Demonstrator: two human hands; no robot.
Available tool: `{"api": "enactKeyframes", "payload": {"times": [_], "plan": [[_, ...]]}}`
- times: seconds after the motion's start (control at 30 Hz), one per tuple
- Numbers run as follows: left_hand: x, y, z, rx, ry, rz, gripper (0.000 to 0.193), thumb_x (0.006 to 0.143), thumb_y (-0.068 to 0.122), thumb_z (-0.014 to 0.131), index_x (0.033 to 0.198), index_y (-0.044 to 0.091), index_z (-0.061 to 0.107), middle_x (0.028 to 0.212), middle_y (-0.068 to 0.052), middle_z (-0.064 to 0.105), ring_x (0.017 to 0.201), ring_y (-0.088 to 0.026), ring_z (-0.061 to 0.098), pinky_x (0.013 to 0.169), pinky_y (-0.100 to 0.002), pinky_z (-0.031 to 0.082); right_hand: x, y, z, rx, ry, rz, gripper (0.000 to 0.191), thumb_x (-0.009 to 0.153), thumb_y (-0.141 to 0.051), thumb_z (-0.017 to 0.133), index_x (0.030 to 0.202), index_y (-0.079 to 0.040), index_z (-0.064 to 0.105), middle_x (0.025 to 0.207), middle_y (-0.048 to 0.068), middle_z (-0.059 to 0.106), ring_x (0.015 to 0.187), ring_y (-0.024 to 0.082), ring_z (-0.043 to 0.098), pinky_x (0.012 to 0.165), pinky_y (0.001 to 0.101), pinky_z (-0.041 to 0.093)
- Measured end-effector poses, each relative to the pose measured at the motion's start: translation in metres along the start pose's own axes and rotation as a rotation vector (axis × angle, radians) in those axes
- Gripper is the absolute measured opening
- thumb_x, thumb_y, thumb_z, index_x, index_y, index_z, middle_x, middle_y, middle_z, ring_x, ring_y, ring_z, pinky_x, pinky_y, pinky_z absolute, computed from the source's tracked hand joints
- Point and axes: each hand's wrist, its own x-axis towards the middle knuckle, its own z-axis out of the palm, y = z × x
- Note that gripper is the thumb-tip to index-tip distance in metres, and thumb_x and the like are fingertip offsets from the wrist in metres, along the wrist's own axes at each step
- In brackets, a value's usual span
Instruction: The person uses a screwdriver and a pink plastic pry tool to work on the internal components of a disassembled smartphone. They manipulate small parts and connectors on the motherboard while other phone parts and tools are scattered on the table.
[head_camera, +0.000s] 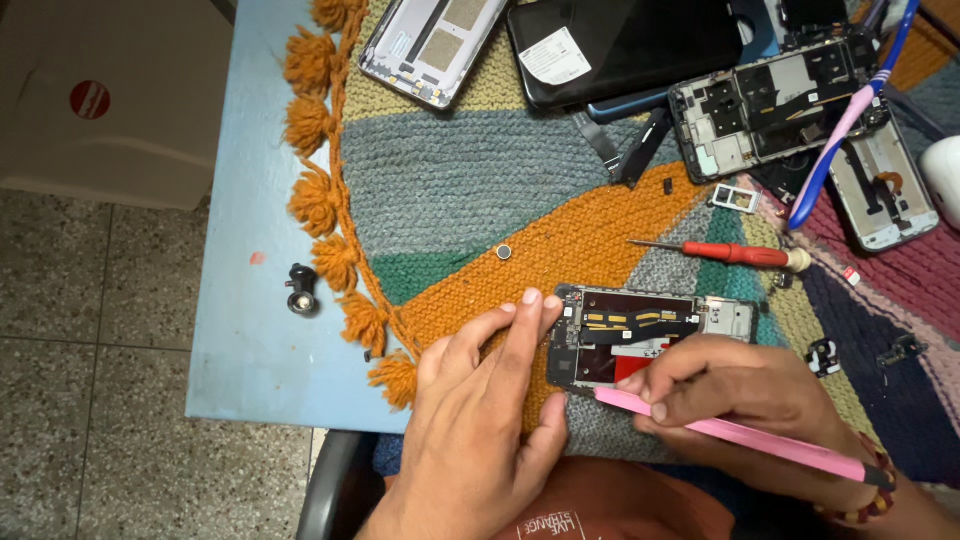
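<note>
- Cardboard box (110, 95); sitting on the tiled floor at far left, beside the blue table (250, 330).
- Small black lens-like part (301, 288); lying on the bare table top, just left of the orange tassels of the knitted mat (470, 170).
- Grey back cover (432, 45); lying at the mat's upper edge.
- Left hand (485, 400); resting on the mat with fingers stretched out, gripping nothing; fingertips (531, 297) pressing against the left end of the opened phone (640, 335).
- Opened phone; lying flat on the mat near its front edge, between the two hands, inner boards and flex cables showing.
- Right hand (745, 395); fingers closing around a pink tool (730, 432), its tip meeting the phone's lower left corner.
- Red screwdriver (735, 253); lying on the mat just above the phone.
- Second stripped phone frame (780, 100); lying at upper right, a pink-and-blue toothbrush (850, 110) crossing it.
</note>
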Motion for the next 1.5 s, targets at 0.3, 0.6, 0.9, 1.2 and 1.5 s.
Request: {"api": "enactKeyframes", "payload": {"times": [0.3, 0.6, 0.9, 1.2, 1.5], "plan": [[0.001, -0.002, 0.000, 0.003, -0.014, 0.006, 0.087, 0.082, 0.015, 0.076, 0.155, -0.005, 0.033, 0.148, -0.007, 0.060, 0.135, -0.031, 0.053, 0.109, -0.046, 0.036, 0.006, -0.003, 0.002, -0.085, -0.014, -0.047, 0.017, 0.072, -0.007, 0.088, 0.083, -0.009, 0.075, 0.093, 0.000, 0.076, 0.085, 0.009, 0.079, 0.072, 0.0235, 0.065], [0.000, -0.002, 0.000, -0.002, -0.018, -0.007, 0.088, 0.080, 0.015, 0.076, 0.155, -0.004, 0.033, 0.148, -0.007, 0.061, 0.135, -0.031, 0.052, 0.110, -0.046, 0.036, 0.005, -0.002, 0.008, -0.386, -0.152, -0.511, 0.012, 0.085, -0.014, 0.081, 0.094, -0.012, 0.073, 0.103, 0.001, 0.070, 0.098, 0.019, 0.077, 0.076, 0.0286, 0.064], [0.002, -0.002, -0.002, -0.008, -0.033, 0.023, 0.089, 0.078, 0.012, 0.074, 0.155, -0.006, 0.031, 0.150, -0.010, 0.058, 0.136, -0.033, 0.052, 0.110, -0.048, 0.035, 0.011, -0.013, 0.007, -0.579, -0.246, -0.702, 0.015, 0.088, -0.015, 0.072, 0.100, -0.005, 0.072, 0.105, 0.005, 0.066, 0.109, 0.029, 0.069, 0.077, 0.0368, 0.059], [0.001, -0.003, -0.002, -0.006, -0.033, 0.041, 0.088, 0.077, 0.008, 0.070, 0.154, -0.007, 0.031, 0.150, -0.011, 0.058, 0.135, -0.034, 0.052, 0.110, -0.048, 0.036, 0.004, -0.016, 0.016, -0.742, -0.300, -0.697, 0.030, 0.079, -0.022, 0.067, 0.101, -0.002, 0.072, 0.110, 0.005, 0.064, 0.119, 0.029, 0.062, 0.101, 0.0403, 0.059], [0.002, -0.003, 0.001, 0.016, -0.001, 0.016, 0.084, 0.081, 0.011, 0.073, 0.154, -0.007, 0.034, 0.146, -0.009, 0.062, 0.131, -0.032, 0.054, 0.107, -0.046, 0.038, 0.010, -0.018, 0.015, -0.637, -0.266, -0.687, 0.025, 0.081, -0.021, 0.070, 0.100, -0.005, 0.070, 0.110, 0.005, 0.063, 0.119, 0.028, 0.062, 0.103, 0.0441, 0.058]]}}
